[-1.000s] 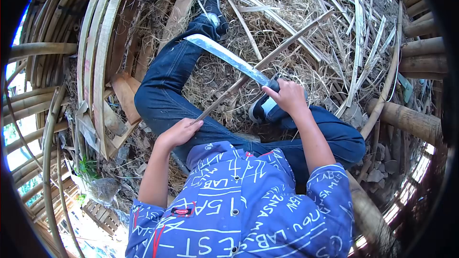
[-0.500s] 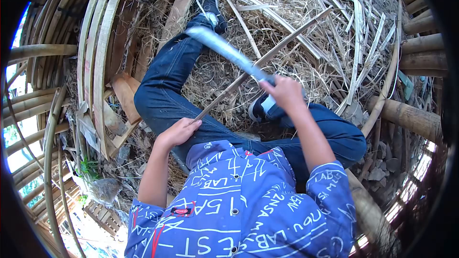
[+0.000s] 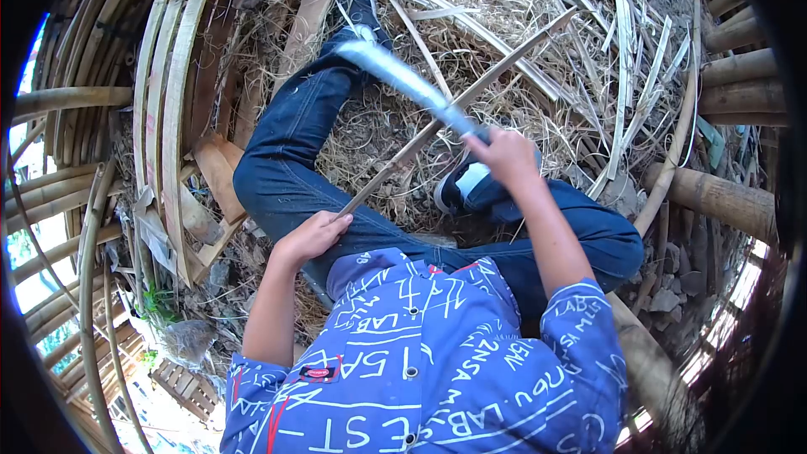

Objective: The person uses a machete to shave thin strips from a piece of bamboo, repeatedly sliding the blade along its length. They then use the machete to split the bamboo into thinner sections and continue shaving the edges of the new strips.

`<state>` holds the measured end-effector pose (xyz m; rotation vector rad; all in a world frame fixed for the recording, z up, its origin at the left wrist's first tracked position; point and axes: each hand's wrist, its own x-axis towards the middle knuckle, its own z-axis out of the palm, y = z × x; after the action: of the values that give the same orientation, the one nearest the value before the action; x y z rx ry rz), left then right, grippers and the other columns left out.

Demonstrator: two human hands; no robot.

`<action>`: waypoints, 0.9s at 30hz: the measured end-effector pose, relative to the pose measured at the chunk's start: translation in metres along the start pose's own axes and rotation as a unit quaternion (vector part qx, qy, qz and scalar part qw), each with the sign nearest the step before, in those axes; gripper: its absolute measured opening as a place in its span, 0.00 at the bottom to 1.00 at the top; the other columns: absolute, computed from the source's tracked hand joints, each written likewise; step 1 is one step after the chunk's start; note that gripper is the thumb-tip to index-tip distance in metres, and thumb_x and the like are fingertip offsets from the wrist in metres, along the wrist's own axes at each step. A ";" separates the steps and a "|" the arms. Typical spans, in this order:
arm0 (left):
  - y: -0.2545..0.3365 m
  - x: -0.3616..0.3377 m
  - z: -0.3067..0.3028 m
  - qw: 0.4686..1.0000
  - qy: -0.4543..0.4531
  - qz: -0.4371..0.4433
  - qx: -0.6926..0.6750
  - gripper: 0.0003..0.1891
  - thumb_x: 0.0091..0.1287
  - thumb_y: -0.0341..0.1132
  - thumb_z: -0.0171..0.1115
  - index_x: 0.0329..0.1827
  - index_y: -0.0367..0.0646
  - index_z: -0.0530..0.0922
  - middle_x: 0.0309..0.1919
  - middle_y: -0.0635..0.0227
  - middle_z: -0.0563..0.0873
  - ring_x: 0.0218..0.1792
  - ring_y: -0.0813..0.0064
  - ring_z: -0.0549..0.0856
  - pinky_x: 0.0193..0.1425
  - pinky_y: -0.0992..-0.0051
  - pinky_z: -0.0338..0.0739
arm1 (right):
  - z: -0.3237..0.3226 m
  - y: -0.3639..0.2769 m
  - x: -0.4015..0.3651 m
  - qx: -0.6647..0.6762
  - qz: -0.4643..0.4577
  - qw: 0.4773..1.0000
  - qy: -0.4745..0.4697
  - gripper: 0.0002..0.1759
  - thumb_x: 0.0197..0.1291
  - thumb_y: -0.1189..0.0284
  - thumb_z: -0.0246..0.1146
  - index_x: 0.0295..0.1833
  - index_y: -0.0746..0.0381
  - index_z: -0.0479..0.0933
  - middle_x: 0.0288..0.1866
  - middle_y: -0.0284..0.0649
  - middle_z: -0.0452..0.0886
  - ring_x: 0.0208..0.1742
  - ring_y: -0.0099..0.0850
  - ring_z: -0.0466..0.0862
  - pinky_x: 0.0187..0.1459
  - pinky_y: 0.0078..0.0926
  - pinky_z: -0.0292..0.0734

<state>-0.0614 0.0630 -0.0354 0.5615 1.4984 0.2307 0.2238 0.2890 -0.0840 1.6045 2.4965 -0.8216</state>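
My left hand (image 3: 313,235) grips the near end of a long thin bamboo strip (image 3: 471,94) that slants up and to the right over the straw. My right hand (image 3: 507,157) holds the handle of a machete (image 3: 403,80). Its long blade points up-left, crosses over the strip and looks blurred. I sit on the ground in blue jeans (image 3: 290,151), left leg stretched out, right knee bent, with a dark shoe (image 3: 462,189) just under my right hand.
Dry shavings and loose bamboo slivers (image 3: 622,76) cover the ground ahead. Curved split bamboo slats (image 3: 164,109) lie at the left. Thick bamboo poles (image 3: 714,202) are stacked at the right and far left edges.
My right hand and the machete have shifted a little up and left along the strip, and the blade went from sharp to blurred. My left hand has kept its grip in place.
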 end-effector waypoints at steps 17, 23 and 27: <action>0.010 0.007 -0.001 1.000 0.004 0.001 0.002 0.21 0.77 0.47 0.49 0.24 0.48 0.68 0.17 0.83 0.62 0.17 0.86 0.60 0.19 0.80 0.56 | -0.007 0.012 0.017 -0.033 0.022 0.999 0.035 0.38 0.60 0.37 0.56 0.33 0.66 0.82 0.30 0.55 0.84 0.35 0.51 0.86 0.38 0.48 0.80; 0.004 -0.001 0.003 1.000 0.006 -0.009 -0.001 0.20 0.77 0.45 0.50 0.24 0.48 0.67 0.17 0.83 0.61 0.18 0.87 0.61 0.20 0.80 0.55 | -0.001 0.018 -0.005 -0.025 0.010 1.000 0.005 0.37 0.59 0.35 0.56 0.37 0.63 0.81 0.29 0.54 0.84 0.34 0.51 0.86 0.39 0.49 0.80; 0.011 0.004 0.005 0.999 0.012 0.041 0.012 0.21 0.77 0.46 0.49 0.24 0.47 0.67 0.17 0.83 0.62 0.18 0.87 0.61 0.20 0.79 0.54 | -0.018 0.042 0.009 -0.056 0.008 0.997 0.053 0.37 0.61 0.37 0.55 0.34 0.64 0.81 0.27 0.54 0.84 0.33 0.51 0.86 0.36 0.48 0.81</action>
<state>-0.0539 0.0728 -0.0338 0.6416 1.5047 0.2847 0.2596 0.3181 -0.0878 1.6712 2.5455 -0.5978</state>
